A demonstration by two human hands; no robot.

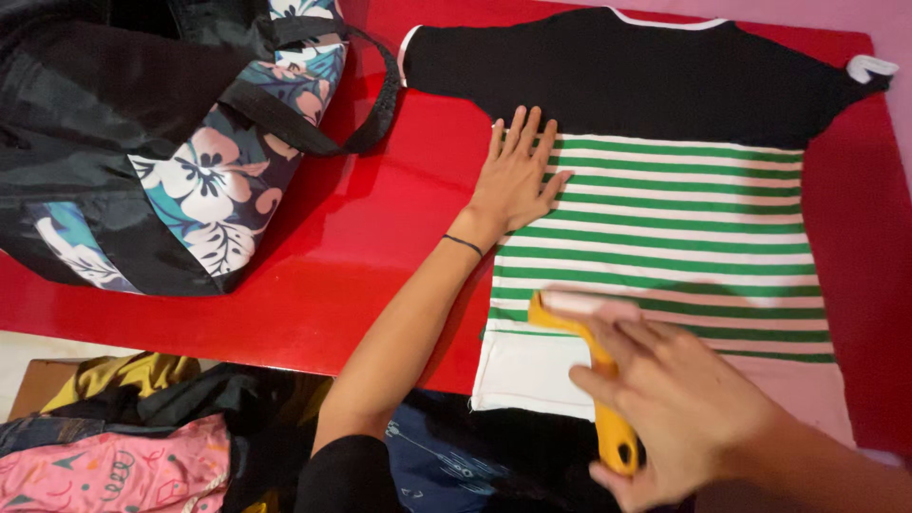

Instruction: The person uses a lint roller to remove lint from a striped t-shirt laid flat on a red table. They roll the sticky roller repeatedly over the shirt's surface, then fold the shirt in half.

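lint roller (594,366) handle toward person, right hand (679,408) gripping

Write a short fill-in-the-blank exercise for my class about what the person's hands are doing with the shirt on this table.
1. The left hand lies flat on the striped shirt, which is spread on a ____ table.
2. The right hand grips a lint roller with a ____ handle.
3. The shirt's stripes are white and ____.
4. A floral ____ sits on the table beside the shirt.

Missing words: red; yellow; green; bag
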